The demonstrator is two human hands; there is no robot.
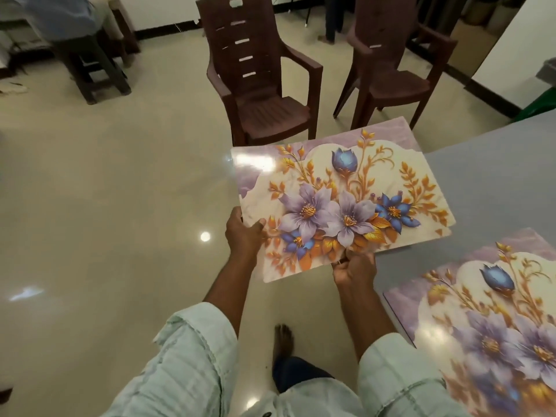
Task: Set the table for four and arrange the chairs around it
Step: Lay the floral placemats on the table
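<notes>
I hold a glossy floral placemat (340,203), purple and blue flowers with gold leaves, out over the corner of the grey table (493,179). My left hand (243,233) grips its near left edge, thumb on top. My right hand (353,267) pinches its near edge from below. Another mat (388,130) shows just behind it, under its far edge. A matching placemat (487,320) lies flat on the table at the right. Two brown plastic armchairs (255,76) (391,64) stand apart from the table on the floor beyond.
The shiny cream tile floor (105,206) is wide to the left. A dark wooden stool or bench (93,67) with someone beside it stands at the far left. Something green (538,103) sits at the right edge by the wall. My bare foot (282,341) is below.
</notes>
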